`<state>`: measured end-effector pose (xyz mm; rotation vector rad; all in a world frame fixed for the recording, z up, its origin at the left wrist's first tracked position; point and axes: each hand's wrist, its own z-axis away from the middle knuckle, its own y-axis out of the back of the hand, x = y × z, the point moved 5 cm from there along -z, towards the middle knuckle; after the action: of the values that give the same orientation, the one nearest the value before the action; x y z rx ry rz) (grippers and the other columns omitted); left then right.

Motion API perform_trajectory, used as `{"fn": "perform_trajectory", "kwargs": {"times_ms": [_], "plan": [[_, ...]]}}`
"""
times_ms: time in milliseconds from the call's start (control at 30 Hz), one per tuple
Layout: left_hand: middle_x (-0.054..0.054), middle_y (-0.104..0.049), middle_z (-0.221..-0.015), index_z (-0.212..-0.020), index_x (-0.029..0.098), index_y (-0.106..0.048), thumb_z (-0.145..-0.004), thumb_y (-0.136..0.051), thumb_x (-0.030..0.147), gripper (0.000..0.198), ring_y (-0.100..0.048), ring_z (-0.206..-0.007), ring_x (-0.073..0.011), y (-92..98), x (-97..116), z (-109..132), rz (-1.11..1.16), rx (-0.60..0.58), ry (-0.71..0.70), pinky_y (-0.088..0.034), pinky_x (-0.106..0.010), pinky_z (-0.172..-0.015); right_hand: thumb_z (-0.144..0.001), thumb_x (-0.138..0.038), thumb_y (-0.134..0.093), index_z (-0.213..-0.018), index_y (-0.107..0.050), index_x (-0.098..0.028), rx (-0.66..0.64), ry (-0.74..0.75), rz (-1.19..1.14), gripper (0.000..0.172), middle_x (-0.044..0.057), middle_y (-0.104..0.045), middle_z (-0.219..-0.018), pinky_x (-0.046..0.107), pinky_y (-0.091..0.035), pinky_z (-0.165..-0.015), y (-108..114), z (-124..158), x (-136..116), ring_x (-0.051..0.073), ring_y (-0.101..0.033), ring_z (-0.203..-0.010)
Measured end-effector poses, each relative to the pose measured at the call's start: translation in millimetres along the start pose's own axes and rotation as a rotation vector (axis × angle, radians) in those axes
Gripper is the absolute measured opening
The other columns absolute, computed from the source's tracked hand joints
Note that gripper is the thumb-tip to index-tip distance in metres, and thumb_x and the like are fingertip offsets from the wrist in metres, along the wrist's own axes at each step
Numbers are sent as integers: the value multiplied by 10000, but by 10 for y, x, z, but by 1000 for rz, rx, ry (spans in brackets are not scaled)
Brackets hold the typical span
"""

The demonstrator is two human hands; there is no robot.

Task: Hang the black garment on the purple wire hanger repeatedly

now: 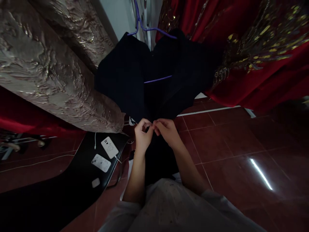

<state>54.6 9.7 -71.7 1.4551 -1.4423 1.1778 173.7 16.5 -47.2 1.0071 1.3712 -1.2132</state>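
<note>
A dark garment (123, 71) hangs in front of me on a purple hanger (158, 30), whose lower bar shows through the open front. At the lower part of that front, my left hand (144, 132) is closed in a pinch on the dark cloth. Right beside it, my right hand (166, 129) pinches too, thumb and fingertips meeting the left fingertips. Whether a button or only the fabric edge lies between the fingers is too dark and small to make out. Below both hands the dark cloth continues down toward my body.
Shiny beige embossed fabric (60, 64) hangs at left, and red cloth with gold sequins (253, 48) at right. A black bench (72, 180) holds two phones, one of them the white phone (109, 147) on a cable, and a small white case (96, 182). Reddish tiles (224, 145) cover the floor.
</note>
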Motion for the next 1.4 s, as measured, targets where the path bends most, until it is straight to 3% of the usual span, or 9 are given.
{"fn": "perform_trajectory", "kwargs": {"times_ms": [333, 467, 633, 833, 967, 1033, 1133, 1267, 1400], "plan": [[9, -602, -725, -799, 172, -612, -803, -637, 134, 46, -584, -674, -124, -38, -252, -402, -262, -3, -83, -458, -229, -664, -996, -207, -512, -664, -627, -150, 96, 384, -102, 356, -35, -458, -446, 225, -182, -441, -19, -909, -1692, 48, -292, -378], [-25, -694, -793, -866, 174, -701, -847, -606, 81, 135, -651, -724, -142, -104, 328, -663, -385, -279, -222, -513, -255, -698, -972, -257, -553, -630, -623, -164, 92, 420, -58, 361, -22, -459, -466, 224, -198, -446, 30, -820, -1602, 68, -364, -405], [-39, -677, -1022, -1219, 233, -684, -959, -687, 241, 261, -685, -932, -187, -33, 1358, -1126, -287, -45, -601, -556, -329, -871, -961, -229, -579, -611, -629, -178, 66, 469, 65, 357, -32, -494, -492, 213, -307, -470, 13, -731, -1609, 58, -403, -404], [-20, -609, -855, -924, 161, -694, -943, -745, 420, 265, -668, -983, -226, -180, 1612, -1257, -387, -103, -572, -531, -386, -964, -948, -213, -561, -620, -611, -165, 115, 493, 226, 335, -46, -518, -489, 205, -286, -470, 84, -844, -1365, 47, -441, -411], [-43, -617, -999, -1042, 122, -672, -1028, -628, 452, 333, -587, -1010, -171, 307, 1694, -1435, -482, 208, -840, -472, -338, -1001, -915, -223, -554, -575, -555, -174, 78, 325, 402, 343, -20, -521, -487, 231, -299, -492, 110, -914, -777, 73, -457, -448], [-46, -607, -1015, -1021, 98, -633, -1035, -618, 462, 365, -542, -1014, -158, 759, 1527, -1750, -457, 418, -751, -433, -370, -1066, -904, -239, -562, -551, -532, -183, 52, 321, 449, 358, -12, -505, -496, 239, -317, -528, 26, -889, -647, 86, -465, -501], [-9, -600, -837, -792, 185, -540, -980, -652, 571, 443, -533, -1026, -166, 1294, 799, -2184, -192, 500, -152, -432, -397, -1103, -875, -251, -598, -503, -454, -191, -1, 359, 503, 403, -21, -438, -484, 244, -298, -550, -204, -853, -679, 86, -424, -533], [-9, -560, -654, -720, 194, -504, -947, -598, 572, 451, -593, -743, -174, 1225, -113, -1939, -83, 331, 154, -533, -339, -770, -839, -261, -603, -494, -456, -188, -46, 339, 470, 382, -30, -428, -476, 252, -285, -547, -340, -827, -676, 78, -398, -514], [28, -538, -616, -707, 154, -571, -840, -731, 383, 309, -514, -602, -114, 974, -509, -1416, -128, 190, 166, -413, -218, -599, -852, -337, -581, -591, -625, -197, 82, 205, 143, 299, -12, -538, -499, 263, -357, -538, 79, -614, -269, 103, -494, -496]]}}
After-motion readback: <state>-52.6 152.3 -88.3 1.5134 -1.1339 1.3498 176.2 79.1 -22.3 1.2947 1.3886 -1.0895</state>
